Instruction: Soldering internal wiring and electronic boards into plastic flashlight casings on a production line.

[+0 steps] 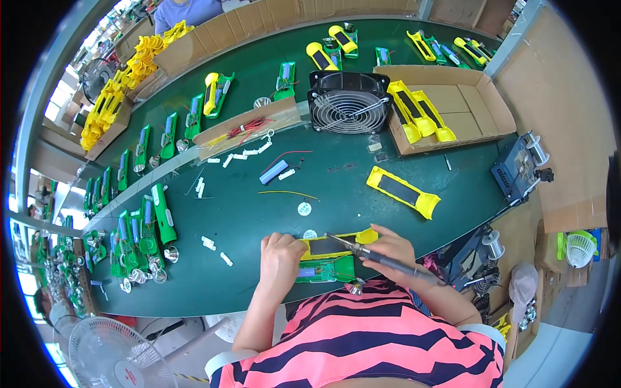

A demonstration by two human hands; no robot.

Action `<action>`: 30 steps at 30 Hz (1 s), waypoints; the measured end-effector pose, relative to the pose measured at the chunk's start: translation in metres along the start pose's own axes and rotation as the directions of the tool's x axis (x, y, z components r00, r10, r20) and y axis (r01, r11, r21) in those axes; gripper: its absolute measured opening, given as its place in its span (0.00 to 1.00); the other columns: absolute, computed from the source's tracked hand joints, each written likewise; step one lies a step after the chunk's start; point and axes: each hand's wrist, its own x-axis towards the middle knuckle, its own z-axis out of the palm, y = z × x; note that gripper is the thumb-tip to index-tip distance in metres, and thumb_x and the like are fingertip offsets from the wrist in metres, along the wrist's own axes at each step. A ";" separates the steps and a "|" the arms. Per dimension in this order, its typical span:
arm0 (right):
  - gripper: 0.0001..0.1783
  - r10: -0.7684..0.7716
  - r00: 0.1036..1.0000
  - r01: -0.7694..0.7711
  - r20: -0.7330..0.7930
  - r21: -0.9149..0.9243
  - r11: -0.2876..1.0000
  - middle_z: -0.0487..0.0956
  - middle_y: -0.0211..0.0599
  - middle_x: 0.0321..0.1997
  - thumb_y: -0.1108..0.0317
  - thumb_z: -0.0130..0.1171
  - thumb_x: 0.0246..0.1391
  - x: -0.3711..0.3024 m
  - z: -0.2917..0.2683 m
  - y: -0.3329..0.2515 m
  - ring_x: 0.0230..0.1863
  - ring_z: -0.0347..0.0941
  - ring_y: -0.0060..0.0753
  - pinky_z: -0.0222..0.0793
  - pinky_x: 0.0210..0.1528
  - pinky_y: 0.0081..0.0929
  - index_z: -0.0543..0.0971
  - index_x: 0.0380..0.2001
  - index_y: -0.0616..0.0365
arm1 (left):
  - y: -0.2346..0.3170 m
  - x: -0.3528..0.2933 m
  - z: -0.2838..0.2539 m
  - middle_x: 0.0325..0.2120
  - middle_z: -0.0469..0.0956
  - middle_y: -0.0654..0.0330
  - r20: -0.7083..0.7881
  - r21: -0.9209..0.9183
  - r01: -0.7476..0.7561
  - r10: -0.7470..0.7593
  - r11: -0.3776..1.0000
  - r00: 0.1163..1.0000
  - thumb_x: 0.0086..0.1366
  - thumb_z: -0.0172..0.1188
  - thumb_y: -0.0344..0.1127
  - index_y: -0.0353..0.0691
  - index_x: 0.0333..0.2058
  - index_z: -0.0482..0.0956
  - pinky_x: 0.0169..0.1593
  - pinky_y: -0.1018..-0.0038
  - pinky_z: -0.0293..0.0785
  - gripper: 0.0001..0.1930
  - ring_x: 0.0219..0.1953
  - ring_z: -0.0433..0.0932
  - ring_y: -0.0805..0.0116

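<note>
At the front edge of the bench, a yellow flashlight casing half [317, 247] with a dark panel lies along the far side of an opened green flashlight body [335, 266]. A blue cell shows inside the green body, and a silver reflector [353, 288] sits at its right end. My left hand [279, 258] is closed with its fingertips at the casing's left end. In my right hand [391, 253] is a soldering iron [388, 260], its tip pointing left over the casing. The fingers of that hand also reach the casing's right end.
Another yellow casing [402, 193] lies farther right. A black fan [349, 107] stands at the back beside a cardboard tray [462, 143]. Blue cells [274, 171], wires and white connectors are scattered mid-bench. Green bodies [147, 226] cluster at left; a soldering station [517, 169] stands right.
</note>
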 end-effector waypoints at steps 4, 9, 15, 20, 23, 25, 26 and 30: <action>0.11 0.584 0.805 -0.373 -0.109 0.671 0.641 0.75 0.36 0.29 0.77 0.55 0.46 -0.009 0.030 0.001 0.28 0.73 0.22 0.70 0.27 0.16 0.71 0.35 0.67 | 0.000 0.008 0.001 0.18 0.70 0.61 0.116 0.007 -0.029 0.028 1.000 0.993 0.44 0.57 0.28 0.41 0.19 0.76 0.40 0.68 0.62 0.01 0.27 0.68 0.63; 0.09 0.669 0.742 -0.409 -0.035 0.768 0.493 0.75 0.36 0.30 0.79 0.54 0.46 -0.001 0.035 0.008 0.27 0.73 0.20 0.68 0.23 0.12 0.72 0.34 0.66 | 0.004 0.012 0.002 0.16 0.69 0.62 0.123 0.078 -0.050 0.041 0.996 0.992 0.42 0.57 0.29 0.43 0.16 0.77 0.38 0.69 0.61 0.01 0.27 0.67 0.64; 0.08 0.694 0.718 -0.511 0.040 0.708 0.488 0.75 0.35 0.29 0.80 0.54 0.46 0.006 0.032 0.004 0.27 0.73 0.20 0.68 0.25 0.12 0.72 0.33 0.66 | 0.005 0.011 0.006 0.16 0.68 0.64 0.150 0.189 -0.051 0.022 0.981 0.988 0.42 0.57 0.30 0.46 0.16 0.77 0.37 0.68 0.59 0.02 0.28 0.67 0.65; 0.08 0.676 0.737 -0.503 0.029 0.691 0.519 0.74 0.34 0.29 0.79 0.54 0.46 0.010 0.032 0.001 0.28 0.73 0.19 0.69 0.28 0.13 0.72 0.32 0.67 | 0.006 0.010 0.009 0.17 0.68 0.64 0.158 0.217 -0.037 0.003 0.976 0.987 0.43 0.57 0.31 0.47 0.16 0.77 0.37 0.68 0.59 0.02 0.28 0.67 0.65; 0.08 0.666 0.746 -0.497 0.014 0.678 0.542 0.74 0.34 0.28 0.79 0.54 0.46 0.008 0.035 0.003 0.28 0.72 0.19 0.69 0.28 0.12 0.73 0.32 0.67 | 0.006 0.010 0.009 0.17 0.68 0.64 0.149 0.231 -0.034 -0.001 0.972 0.989 0.43 0.57 0.31 0.47 0.16 0.78 0.37 0.68 0.59 0.02 0.28 0.67 0.65; 0.08 0.662 0.750 -0.486 0.014 0.691 0.536 0.74 0.34 0.28 0.79 0.54 0.46 0.006 0.036 0.005 0.28 0.72 0.18 0.69 0.28 0.12 0.73 0.33 0.67 | 0.006 0.010 0.010 0.17 0.68 0.64 0.150 0.240 -0.043 0.006 0.970 0.989 0.42 0.56 0.31 0.47 0.16 0.78 0.36 0.68 0.59 0.02 0.28 0.67 0.65; 0.08 0.655 0.755 -0.474 0.015 0.703 0.530 0.74 0.34 0.28 0.79 0.54 0.46 0.006 0.037 0.006 0.28 0.72 0.18 0.69 0.28 0.12 0.73 0.33 0.67 | 0.006 0.010 0.010 0.17 0.68 0.64 0.150 0.241 -0.043 0.006 0.970 0.989 0.42 0.56 0.31 0.47 0.16 0.78 0.36 0.68 0.59 0.02 0.28 0.67 0.65; 0.08 0.653 0.757 -0.501 0.040 0.677 0.539 0.74 0.34 0.29 0.78 0.55 0.46 0.006 0.032 0.004 0.27 0.72 0.18 0.69 0.28 0.12 0.73 0.33 0.67 | 0.005 0.010 0.010 0.16 0.68 0.64 0.153 0.241 -0.039 0.001 0.970 0.988 0.41 0.56 0.31 0.47 0.15 0.78 0.36 0.68 0.59 0.03 0.28 0.67 0.65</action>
